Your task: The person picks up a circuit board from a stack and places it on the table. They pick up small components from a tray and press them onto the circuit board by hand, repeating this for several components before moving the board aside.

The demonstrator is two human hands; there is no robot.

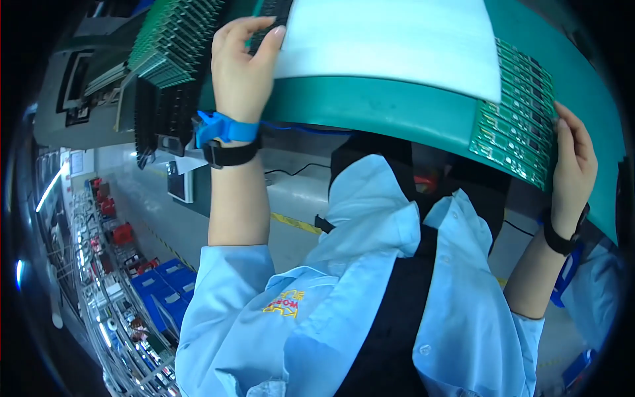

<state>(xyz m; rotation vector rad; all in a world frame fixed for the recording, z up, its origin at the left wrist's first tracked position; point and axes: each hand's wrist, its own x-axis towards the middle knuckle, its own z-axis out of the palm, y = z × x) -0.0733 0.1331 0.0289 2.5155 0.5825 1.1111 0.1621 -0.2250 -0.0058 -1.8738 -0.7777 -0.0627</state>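
My left hand [242, 69], with a blue wrist strap [227, 128] and a black band on its wrist, is at the upper left. Its thumb and fingers are closed around the edge of a black slotted rack [273, 11]. On the right, my right hand [574, 159] has its fingertips curled against the right edge of a green circuit board panel [519, 122]. That panel is divided into several narrow strips. A white foam sheet [390, 43] lies beside it on the green mat, meeting the panel's left side. The underside of the panel is hidden.
Several green boards [165, 49] stand upright in a black rack [173, 112] at far left. The green table mat [370, 99] curves across in front of me. A blue cord [307, 130] runs from my left wrist. Blue bins [162, 288] stand at lower left.
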